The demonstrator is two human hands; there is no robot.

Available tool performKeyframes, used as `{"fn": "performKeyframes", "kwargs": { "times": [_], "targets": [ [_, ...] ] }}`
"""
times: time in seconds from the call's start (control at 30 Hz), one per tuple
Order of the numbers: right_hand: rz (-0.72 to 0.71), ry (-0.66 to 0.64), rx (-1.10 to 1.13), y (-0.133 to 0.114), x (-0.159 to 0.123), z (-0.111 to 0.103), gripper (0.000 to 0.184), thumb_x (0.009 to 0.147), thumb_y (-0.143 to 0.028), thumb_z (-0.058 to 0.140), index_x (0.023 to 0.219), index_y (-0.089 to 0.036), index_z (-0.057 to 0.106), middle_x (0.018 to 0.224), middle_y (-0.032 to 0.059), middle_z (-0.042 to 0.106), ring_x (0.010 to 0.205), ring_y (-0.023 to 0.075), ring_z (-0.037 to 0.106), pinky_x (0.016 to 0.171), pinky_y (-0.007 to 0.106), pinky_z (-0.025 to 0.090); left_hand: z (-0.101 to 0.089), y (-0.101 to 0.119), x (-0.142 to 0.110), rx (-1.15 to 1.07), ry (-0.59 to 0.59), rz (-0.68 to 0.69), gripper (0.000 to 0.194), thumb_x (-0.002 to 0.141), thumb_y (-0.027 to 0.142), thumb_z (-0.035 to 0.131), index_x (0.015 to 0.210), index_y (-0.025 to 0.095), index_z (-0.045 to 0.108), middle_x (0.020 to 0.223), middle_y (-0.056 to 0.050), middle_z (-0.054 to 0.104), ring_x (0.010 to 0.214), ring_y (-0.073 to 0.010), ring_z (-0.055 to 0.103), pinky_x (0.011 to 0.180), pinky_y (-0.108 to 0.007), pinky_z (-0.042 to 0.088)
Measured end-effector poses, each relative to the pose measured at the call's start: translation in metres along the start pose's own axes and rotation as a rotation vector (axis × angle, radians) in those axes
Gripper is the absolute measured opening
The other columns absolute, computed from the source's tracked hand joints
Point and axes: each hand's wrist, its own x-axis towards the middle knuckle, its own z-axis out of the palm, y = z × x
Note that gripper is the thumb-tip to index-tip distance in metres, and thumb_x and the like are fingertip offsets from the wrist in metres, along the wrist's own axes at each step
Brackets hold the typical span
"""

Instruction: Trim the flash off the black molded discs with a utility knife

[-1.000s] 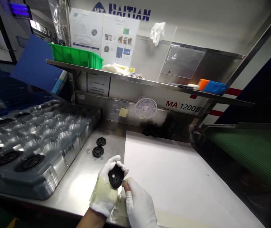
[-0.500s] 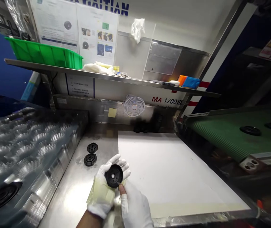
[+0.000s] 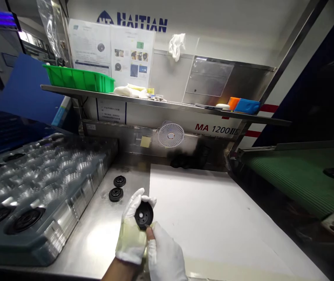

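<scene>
Two hands: left hand [image 3: 132, 238] gripping a black disc [image 3: 144, 215]; right hand [image 3: 165, 253] touching its edge, grip unclear
Past the hands: two more discs [image 3: 119, 181]

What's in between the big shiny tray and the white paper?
In the head view, a shiny steel bench top lies between the clear plastic tray and the white paper sheet, with two round black rubber discs on it.
</scene>
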Motion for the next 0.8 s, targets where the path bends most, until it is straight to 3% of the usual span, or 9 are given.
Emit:
{"fn": "performKeyframes", "kwargs": {
  "times": [0.1,0.17,0.3,0.43,0.57,0.7,0.8],
  "targets": [
    [0.004,0.006,0.104,0.019,0.0,-0.01,0.034,0.092,-0.035,0.024,0.08,-0.026,0.055,0.067,-0.0015,0.065,0.061,0.0192,0.062,0.051,0.028,0.032,0.001,-0.007,-0.006,0.063,-0.114,-0.102,0.033,0.075,0.017,0.053,0.107,0.013,0.058,0.088,-0.01,0.063,0.083,-0.0227,0.062,0.077,-0.043,0.052],
    [0.01,0.01,0.147,0.035,0.001,-0.017,0.033,0.092,-0.034,0.024,0.087,-0.027,0.056,0.073,-0.0014,0.067,0.066,0.0197,0.064,0.053,0.027,0.035,0.003,-0.016,-0.009,0.063,-0.126,-0.143,0.031,0.075,0.018,0.051,0.104,0.01,0.059,0.08,-0.01,0.062,0.075,-0.022,0.062,0.073,-0.045,0.052],
    [0.012,-0.006,0.069,0.062,-0.002,-0.03,0.033,0.093,-0.035,0.025,0.077,-0.026,0.053,0.065,-0.0019,0.064,0.059,0.02,0.062,0.05,0.028,0.033,0.017,-0.044,-0.017,0.064,-0.101,-0.044,0.02,0.074,0.018,0.058,0.093,0.013,0.061,0.066,-0.003,0.057,0.062,-0.0154,0.057,0.071,-0.039,0.052],
    [-0.026,0.027,0.061,0.069,-0.012,-0.041,0.033,0.093,-0.035,0.026,0.074,-0.027,0.052,0.06,-0.0033,0.063,0.056,0.019,0.062,0.049,0.028,0.031,0.033,-0.066,-0.03,0.025,-0.06,0.033,0.012,0.073,0.02,0.064,0.084,0.016,0.06,0.066,0.0,0.055,0.062,-0.0123,0.056,0.074,-0.035,0.052],
    [-0.091,0.038,0.103,0.066,-0.023,-0.051,0.034,0.092,-0.033,0.025,0.074,-0.026,0.053,0.062,-0.0026,0.063,0.056,0.0187,0.061,0.049,0.028,0.03,0.037,-0.067,-0.046,-0.016,-0.055,0.098,0.019,0.074,0.017,0.062,0.093,0.017,0.061,0.074,-0.002,0.059,0.073,-0.0143,0.06,0.078,-0.034,0.052],
    [-0.104,0.042,0.177,0.067,-0.032,-0.062,0.033,0.093,-0.035,0.026,0.079,-0.026,0.054,0.067,-0.0015,0.065,0.059,0.0185,0.062,0.051,0.027,0.032,0.028,-0.058,-0.066,0.093,-0.134,-0.031,0.033,0.075,0.02,0.054,0.106,0.012,0.06,0.084,-0.011,0.063,0.079,-0.0233,0.062,0.072,-0.044,0.052],
    [-0.093,0.075,0.169,0.067,-0.043,-0.071,0.031,0.094,-0.034,0.027,0.082,-0.026,0.054,0.069,-0.001,0.065,0.061,0.0191,0.062,0.051,0.027,0.032,0.023,-0.055,-0.081,0.113,-0.192,-0.016,0.027,0.075,0.02,0.054,0.099,0.011,0.062,0.073,-0.006,0.06,0.069,-0.0192,0.06,0.072,-0.043,0.052]
  ]
}}
